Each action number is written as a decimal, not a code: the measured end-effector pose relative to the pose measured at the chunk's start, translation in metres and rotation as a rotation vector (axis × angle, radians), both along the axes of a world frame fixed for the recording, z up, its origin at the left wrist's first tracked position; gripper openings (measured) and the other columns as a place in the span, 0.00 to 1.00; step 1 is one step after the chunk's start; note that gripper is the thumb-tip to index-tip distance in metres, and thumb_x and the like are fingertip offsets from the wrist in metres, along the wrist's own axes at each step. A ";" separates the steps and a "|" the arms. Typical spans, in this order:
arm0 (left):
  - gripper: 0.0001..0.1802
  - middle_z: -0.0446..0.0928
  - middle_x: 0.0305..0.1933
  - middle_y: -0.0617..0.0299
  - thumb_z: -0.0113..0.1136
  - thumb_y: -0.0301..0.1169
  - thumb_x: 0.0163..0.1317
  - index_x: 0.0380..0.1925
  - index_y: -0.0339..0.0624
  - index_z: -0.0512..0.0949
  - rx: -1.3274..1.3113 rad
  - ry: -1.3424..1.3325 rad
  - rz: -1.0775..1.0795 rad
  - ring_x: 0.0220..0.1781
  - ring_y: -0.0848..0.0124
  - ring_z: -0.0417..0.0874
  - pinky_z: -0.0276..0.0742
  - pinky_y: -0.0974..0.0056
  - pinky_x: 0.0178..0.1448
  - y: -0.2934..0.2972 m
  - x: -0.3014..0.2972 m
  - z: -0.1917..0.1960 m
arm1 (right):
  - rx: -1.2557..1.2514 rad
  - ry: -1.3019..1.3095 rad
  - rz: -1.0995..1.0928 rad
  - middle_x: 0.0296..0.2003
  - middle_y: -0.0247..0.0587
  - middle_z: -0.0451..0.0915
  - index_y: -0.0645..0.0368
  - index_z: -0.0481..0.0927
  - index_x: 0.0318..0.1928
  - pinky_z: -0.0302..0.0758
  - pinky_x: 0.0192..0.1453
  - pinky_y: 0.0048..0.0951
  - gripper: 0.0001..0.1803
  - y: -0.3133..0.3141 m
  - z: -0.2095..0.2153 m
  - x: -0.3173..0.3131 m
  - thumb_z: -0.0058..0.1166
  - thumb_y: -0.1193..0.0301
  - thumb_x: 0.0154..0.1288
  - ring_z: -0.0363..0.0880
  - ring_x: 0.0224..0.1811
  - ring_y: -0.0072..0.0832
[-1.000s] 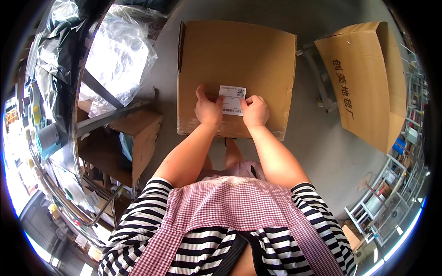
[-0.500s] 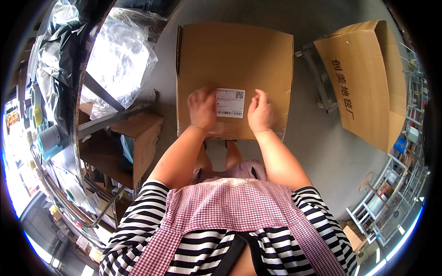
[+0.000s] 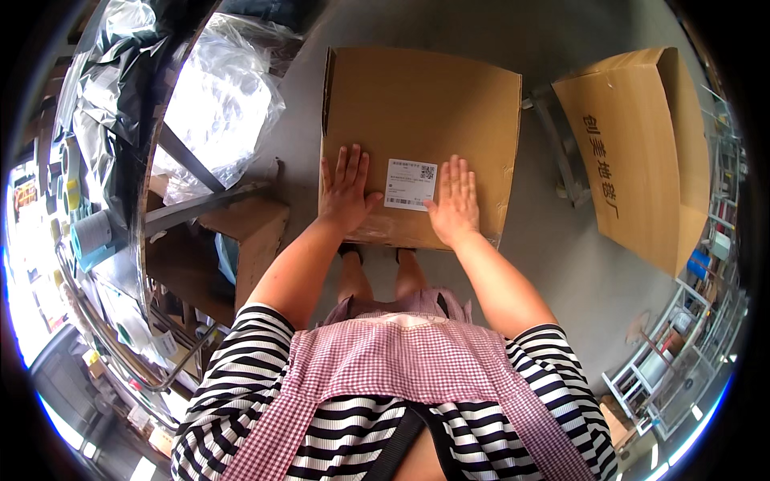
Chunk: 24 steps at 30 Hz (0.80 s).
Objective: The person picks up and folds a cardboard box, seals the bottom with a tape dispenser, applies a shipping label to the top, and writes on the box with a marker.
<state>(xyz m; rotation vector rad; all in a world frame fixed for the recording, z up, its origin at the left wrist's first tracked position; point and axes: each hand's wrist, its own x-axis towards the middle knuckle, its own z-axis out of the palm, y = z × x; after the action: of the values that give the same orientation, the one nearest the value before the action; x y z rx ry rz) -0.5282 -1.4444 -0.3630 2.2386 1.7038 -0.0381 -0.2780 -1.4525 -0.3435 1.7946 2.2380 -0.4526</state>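
Note:
A large brown cardboard box [image 3: 417, 104] stands in front of me, its top closed. Stuck on the near half of that top is a white printed label [image 3: 405, 186] with a square code and a barcode. My left hand [image 3: 347, 191] lies flat on the cardboard left of the label, fingers spread and thumb toward the label. To the label's right, my right hand [image 3: 455, 199] rests flat, fingers stretched out away from me, thumb at the label's edge. Neither hand holds anything. Shiny clear tape [image 3: 385, 235] runs along the box's near edge.
At the right stands another cardboard box [image 3: 634, 152] with printed characters, beside a metal frame [image 3: 568, 148]. Clear plastic film [image 3: 220, 96] lies on the bench at left, with an open carton [image 3: 261, 236] beneath. A light metal rack [image 3: 666, 353] stands far right.
My hands were curled and blurred over the label's sides; now both lie flat with fingers extended. The box and surroundings sit slightly farther right and lower in view.

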 end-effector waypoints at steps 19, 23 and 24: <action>0.50 0.32 0.83 0.51 0.59 0.45 0.65 0.79 0.48 0.41 -0.211 -0.297 0.605 0.82 0.45 0.43 0.49 0.31 0.76 -0.026 -0.020 0.003 | 0.255 0.151 0.070 0.79 0.53 0.37 0.66 0.41 0.77 0.32 0.84 0.45 0.52 0.008 -0.028 -0.002 0.57 0.57 0.65 0.32 0.82 0.46; 0.49 0.33 0.83 0.50 0.58 0.40 0.65 0.79 0.49 0.39 -0.302 -0.369 0.563 0.83 0.45 0.41 0.47 0.33 0.78 -0.016 -0.023 0.019 | 0.066 0.109 0.133 0.78 0.59 0.39 0.70 0.41 0.76 0.30 0.83 0.47 0.52 0.019 -0.018 -0.070 0.53 0.51 0.67 0.32 0.82 0.49; 0.49 0.33 0.83 0.50 0.58 0.40 0.65 0.79 0.49 0.39 -0.283 -0.365 0.568 0.83 0.45 0.41 0.47 0.33 0.78 -0.013 -0.025 0.024 | 0.056 0.187 0.216 0.78 0.60 0.40 0.70 0.42 0.76 0.30 0.83 0.48 0.52 0.020 -0.015 -0.088 0.54 0.50 0.67 0.33 0.82 0.50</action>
<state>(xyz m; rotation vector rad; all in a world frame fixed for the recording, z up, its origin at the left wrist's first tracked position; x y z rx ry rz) -0.5535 -1.4572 -0.3388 1.4017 1.9101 0.2316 -0.3665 -1.4322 -0.3588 1.5690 2.5604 -0.5385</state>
